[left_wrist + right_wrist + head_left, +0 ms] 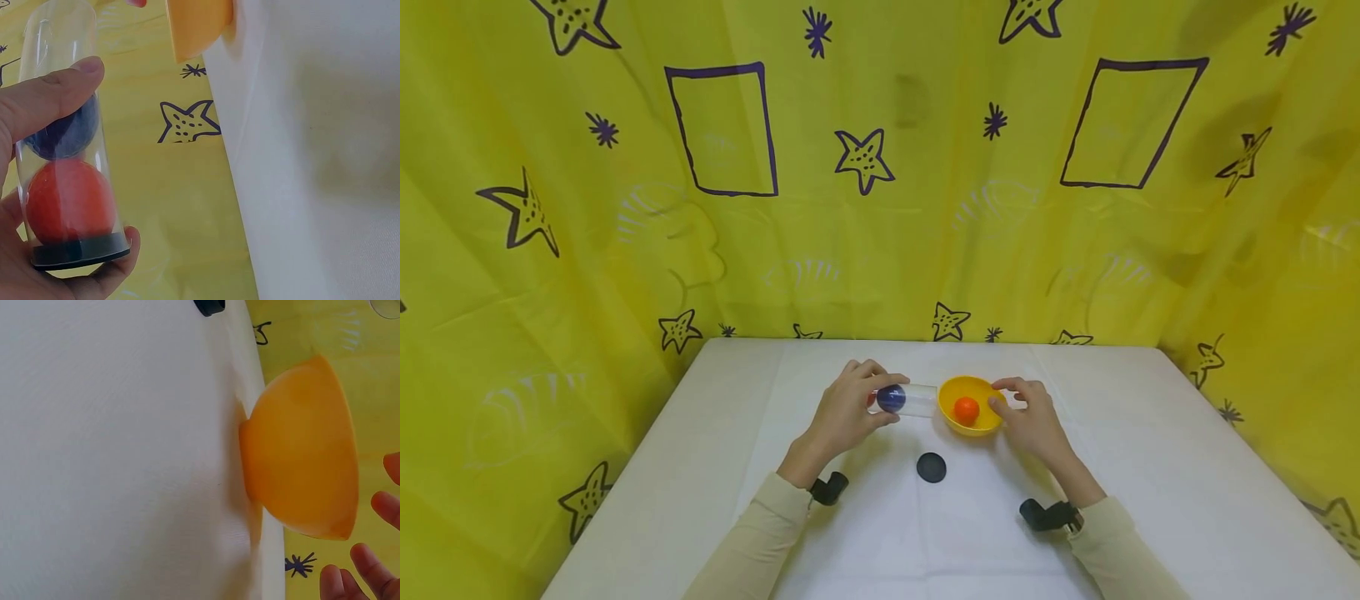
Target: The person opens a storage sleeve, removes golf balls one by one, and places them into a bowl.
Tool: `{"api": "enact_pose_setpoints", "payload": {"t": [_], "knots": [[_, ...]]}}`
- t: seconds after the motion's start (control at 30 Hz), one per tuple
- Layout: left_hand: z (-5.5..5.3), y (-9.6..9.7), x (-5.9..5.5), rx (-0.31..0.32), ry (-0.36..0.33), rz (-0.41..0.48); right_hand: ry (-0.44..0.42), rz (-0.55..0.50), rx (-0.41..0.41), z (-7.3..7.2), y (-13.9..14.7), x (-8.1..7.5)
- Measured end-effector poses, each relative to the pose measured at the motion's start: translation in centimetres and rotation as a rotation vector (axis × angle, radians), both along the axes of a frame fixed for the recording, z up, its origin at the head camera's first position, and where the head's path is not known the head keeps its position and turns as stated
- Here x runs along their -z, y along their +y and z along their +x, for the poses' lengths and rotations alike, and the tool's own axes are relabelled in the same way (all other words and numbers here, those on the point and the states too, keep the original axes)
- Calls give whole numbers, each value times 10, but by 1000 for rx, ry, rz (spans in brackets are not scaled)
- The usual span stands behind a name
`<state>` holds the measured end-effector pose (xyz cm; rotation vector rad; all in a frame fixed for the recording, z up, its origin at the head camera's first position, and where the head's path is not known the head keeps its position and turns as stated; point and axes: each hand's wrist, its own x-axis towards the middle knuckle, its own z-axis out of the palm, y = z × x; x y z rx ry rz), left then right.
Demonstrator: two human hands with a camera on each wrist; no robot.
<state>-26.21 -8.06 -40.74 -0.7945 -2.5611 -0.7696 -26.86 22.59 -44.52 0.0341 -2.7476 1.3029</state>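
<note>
The tube (920, 401) is gripped by the left hand (842, 406) beside the bowl (303, 450); probably light, stiff and slippery, it is best held round its capped end. The right hand (1030, 417) is poised near the rim, fingers spread, nothing gripped.

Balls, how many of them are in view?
3: an orange ball in the yellow bowl, and a blue ball and a red ball inside the clear tube that the left hand holds. No others show.
</note>
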Motion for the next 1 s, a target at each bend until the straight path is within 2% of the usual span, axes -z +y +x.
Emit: {"api": "enact_pose_setpoints", "payload": {"t": [0.23,0.47,0.57,0.8,1.0], "knots": [[0,1,0,-4,-8,1,85,8,29,4,-1,-15],[2,2,-1,-12,-9,6,136,21,-15,12,-7,-28],[2,2,-2,-12,-5,7,125,-2,-83,14,-11,-31],[3,2,-3,-5,1,11,102,-28,-314,19,-19,-29],[4,1,-4,-6,16,11,85,-78,-369,22,-29,-23]]}}
